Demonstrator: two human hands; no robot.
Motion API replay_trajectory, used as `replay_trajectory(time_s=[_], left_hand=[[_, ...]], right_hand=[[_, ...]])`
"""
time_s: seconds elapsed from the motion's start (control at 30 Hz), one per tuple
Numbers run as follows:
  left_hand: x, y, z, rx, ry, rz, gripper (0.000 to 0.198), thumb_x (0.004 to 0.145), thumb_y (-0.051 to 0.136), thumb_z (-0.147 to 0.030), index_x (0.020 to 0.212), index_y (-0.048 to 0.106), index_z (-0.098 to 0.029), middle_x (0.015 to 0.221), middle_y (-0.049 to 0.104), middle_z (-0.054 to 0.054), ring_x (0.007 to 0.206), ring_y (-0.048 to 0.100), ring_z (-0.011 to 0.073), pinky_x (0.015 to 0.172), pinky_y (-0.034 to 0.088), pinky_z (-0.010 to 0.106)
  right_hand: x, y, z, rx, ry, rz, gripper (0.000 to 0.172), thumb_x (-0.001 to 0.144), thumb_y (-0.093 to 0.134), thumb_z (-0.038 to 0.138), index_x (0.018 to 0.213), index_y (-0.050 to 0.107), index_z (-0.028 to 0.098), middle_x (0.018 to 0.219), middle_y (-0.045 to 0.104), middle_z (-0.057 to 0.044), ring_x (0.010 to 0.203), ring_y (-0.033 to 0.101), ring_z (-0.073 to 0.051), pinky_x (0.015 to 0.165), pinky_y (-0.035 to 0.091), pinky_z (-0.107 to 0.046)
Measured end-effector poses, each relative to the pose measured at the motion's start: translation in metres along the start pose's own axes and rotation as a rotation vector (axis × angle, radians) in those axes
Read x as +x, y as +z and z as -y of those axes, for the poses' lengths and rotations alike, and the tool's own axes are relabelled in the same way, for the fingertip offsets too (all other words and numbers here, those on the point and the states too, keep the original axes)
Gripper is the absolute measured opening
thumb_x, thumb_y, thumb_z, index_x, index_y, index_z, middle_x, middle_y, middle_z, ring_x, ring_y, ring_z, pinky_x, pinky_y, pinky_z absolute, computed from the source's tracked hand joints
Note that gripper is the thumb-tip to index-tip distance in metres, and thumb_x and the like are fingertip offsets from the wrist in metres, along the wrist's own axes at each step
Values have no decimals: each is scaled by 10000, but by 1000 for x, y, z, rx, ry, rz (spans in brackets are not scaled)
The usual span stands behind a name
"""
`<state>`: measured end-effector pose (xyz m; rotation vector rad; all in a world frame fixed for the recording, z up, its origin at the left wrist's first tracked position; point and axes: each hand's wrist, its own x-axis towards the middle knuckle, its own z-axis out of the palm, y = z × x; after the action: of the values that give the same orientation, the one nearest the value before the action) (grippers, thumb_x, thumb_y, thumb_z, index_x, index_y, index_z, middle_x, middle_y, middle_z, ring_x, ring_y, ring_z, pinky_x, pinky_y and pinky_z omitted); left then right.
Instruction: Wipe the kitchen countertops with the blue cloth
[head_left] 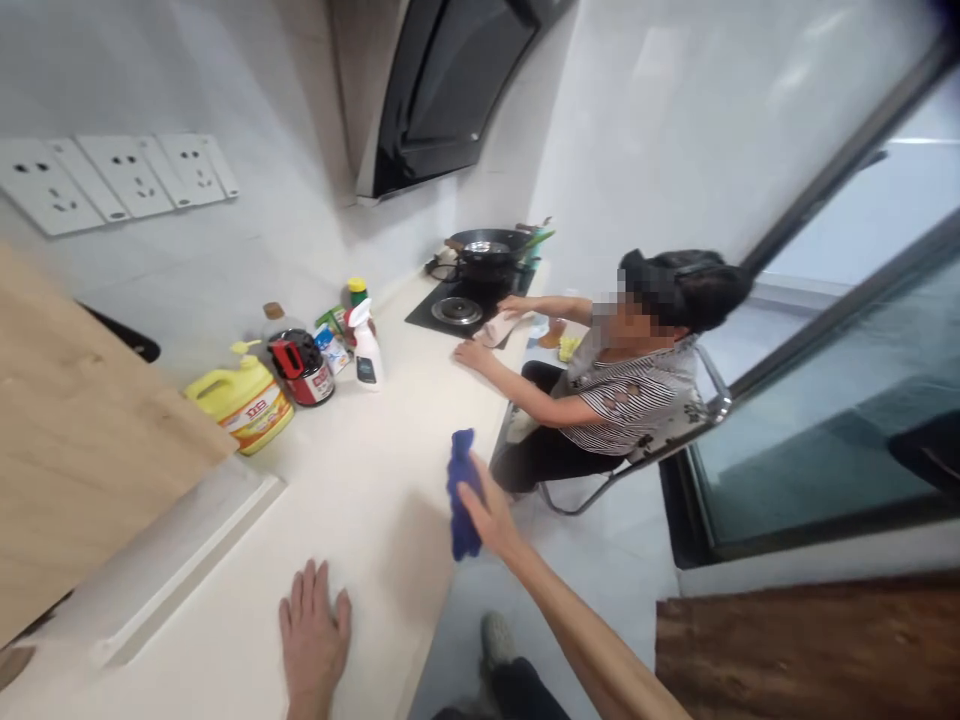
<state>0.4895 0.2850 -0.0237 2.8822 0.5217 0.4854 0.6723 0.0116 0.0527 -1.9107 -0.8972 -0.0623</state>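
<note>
Right hand (489,512) presses a blue cloth (462,492) against the counter's (360,500) front edge, fingers closed around it. Soft, light, floppy stuff, best bunched in the palm. Left hand (313,630) lies flat, fingers spread, holding nothing, near that edge.

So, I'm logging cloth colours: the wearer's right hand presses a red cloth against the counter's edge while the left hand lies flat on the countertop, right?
Not quite: the crumpled cloth under the right hand is blue, not red, as the head view shows. The left hand does lie flat on the pale countertop.
</note>
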Motion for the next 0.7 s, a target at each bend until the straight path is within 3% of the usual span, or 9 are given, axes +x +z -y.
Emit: replay_trajectory(time_s=[0.07,0.23,0.37,0.47,0.6,0.7], left_hand=[[0,1,2,1,4,-3,577,996,261,-394,1410,492,-65,1523,451,170,1479,281,284,1225,171,501],[-4,3,9,8,28,0,537,981,360,-369,1447,453,-119,1538,437,147,1481,282,279,1223,198,517],[-6,-2,8,37,34,25,566,970,417,-336,1508,357,-173,1559,409,128,1484,280,269,1221,220,524],[-5,-8,6,60,44,50,610,965,439,-311,1544,275,-214,1570,394,112,1480,292,258,1220,234,517],[-2,-11,7,85,40,61,638,959,446,-298,1558,236,-241,1578,379,104,1476,301,262,1212,253,518],[0,-10,10,90,53,60,650,948,451,-293,1559,235,-251,1568,395,105,1470,313,272,1200,271,525]], right_hand=[[7,25,-2,-255,50,-34,601,1002,363,432,1556,279,214,1597,311,-126,1494,237,-326,1198,197,-653],[14,69,-24,-559,-68,166,539,1003,389,322,1519,365,165,1604,299,-122,1505,207,-300,1220,189,-597],[26,64,-44,-520,-54,238,528,995,416,345,1489,425,158,1586,339,-122,1480,266,-303,1194,282,-538],[34,52,-53,-458,-48,287,573,988,426,362,1517,376,146,1553,397,-128,1438,346,-275,1167,342,-487],[43,49,-65,-424,-147,366,651,959,485,413,1550,317,197,1616,266,-126,1480,263,-309,1189,294,-516],[62,44,-89,-414,-218,418,657,940,508,431,1545,331,244,1631,232,-107,1492,236,-303,1209,243,-525]])
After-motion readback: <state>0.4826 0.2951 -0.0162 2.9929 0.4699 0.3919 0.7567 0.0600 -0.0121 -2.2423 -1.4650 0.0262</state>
